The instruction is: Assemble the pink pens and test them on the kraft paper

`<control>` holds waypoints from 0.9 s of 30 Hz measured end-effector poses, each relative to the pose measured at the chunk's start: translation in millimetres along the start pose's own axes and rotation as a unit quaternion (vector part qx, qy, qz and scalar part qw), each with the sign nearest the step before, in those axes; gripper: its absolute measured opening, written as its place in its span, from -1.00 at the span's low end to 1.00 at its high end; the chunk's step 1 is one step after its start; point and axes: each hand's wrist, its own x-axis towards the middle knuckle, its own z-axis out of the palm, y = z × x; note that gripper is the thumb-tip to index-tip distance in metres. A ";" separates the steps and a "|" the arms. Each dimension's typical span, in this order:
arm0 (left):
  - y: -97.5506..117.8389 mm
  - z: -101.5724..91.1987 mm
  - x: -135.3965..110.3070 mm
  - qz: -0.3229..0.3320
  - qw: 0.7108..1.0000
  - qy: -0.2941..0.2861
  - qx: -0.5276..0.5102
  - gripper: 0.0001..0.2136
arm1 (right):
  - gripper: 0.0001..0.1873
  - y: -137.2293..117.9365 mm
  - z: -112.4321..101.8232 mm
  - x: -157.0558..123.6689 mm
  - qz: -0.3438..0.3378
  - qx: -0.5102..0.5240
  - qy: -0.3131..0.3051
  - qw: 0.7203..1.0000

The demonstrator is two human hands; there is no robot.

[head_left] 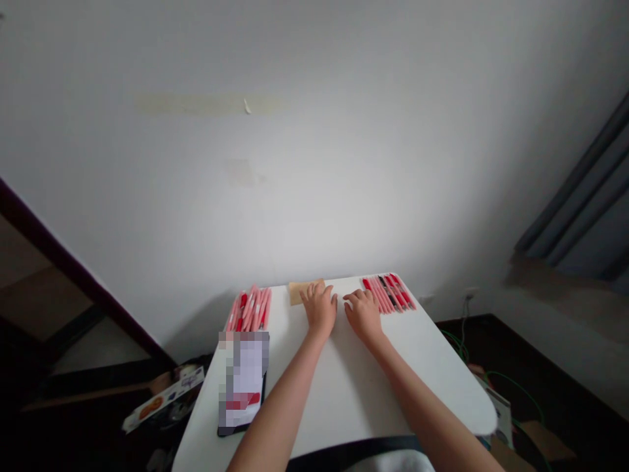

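Note:
My left hand (320, 309) rests near the back of the white table (354, 393). Its fingers are apart, and their tips reach over a tan piece of paper or card (296, 293). A short gap away, my right hand (362, 314) lies palm down with bent, slightly parted fingers and no object visible in it. Just beyond and to its right is a row of pink, red and black pens (393, 293), lined up side by side. A looser pile of mostly pink pens (251, 308), with some red ones, lies at the back left.
A tablet or large phone (243, 383), its screen blurred, lies along the table's left edge. The white wall (314, 196) rises behind the table. Boxes and a green cable (515, 380) are on the floor at right, and a dark curtain (584, 203) hangs there.

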 end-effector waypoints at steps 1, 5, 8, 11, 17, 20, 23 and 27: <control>-5.1 -3.6 -1.8 -0.012 1.000 -0.001 0.006 -0.71 | -0.75 -4.3 1.0 0.6 -0.013 0.000 -0.012 1.000; -26.3 -18.4 -10.1 -0.066 0.997 0.026 0.041 -0.73 | -0.75 -21.2 5.7 2.4 -0.057 0.003 -0.043 0.997; -41.7 -30.4 -17.2 -0.100 0.993 0.026 0.059 -0.73 | -0.75 -35.6 10.0 3.2 -0.087 0.005 -0.059 0.994; -54.0 -40.8 -23.0 -0.130 0.988 0.031 0.084 -0.73 | -0.76 -51.1 14.2 3.4 -0.112 0.005 -0.072 0.991; -65.9 -48.2 -24.4 -0.166 0.978 0.055 0.110 -0.70 | -0.75 -73.4 21.5 1.9 -0.145 0.006 -0.082 0.986; -67.7 -47.8 -23.1 -0.165 0.978 0.057 0.118 -0.70 | -0.73 -78.0 26.0 -0.5 -0.153 0.006 -0.086 0.984; -68.8 -46.7 -22.8 -0.166 0.976 0.049 0.130 -0.70 | -0.73 -79.2 30.3 -3.7 -0.150 0.011 -0.086 0.985; -69.4 -45.2 -22.9 -0.177 0.972 0.036 0.152 -0.72 | -0.72 -77.8 33.1 -6.8 -0.146 0.017 -0.071 0.987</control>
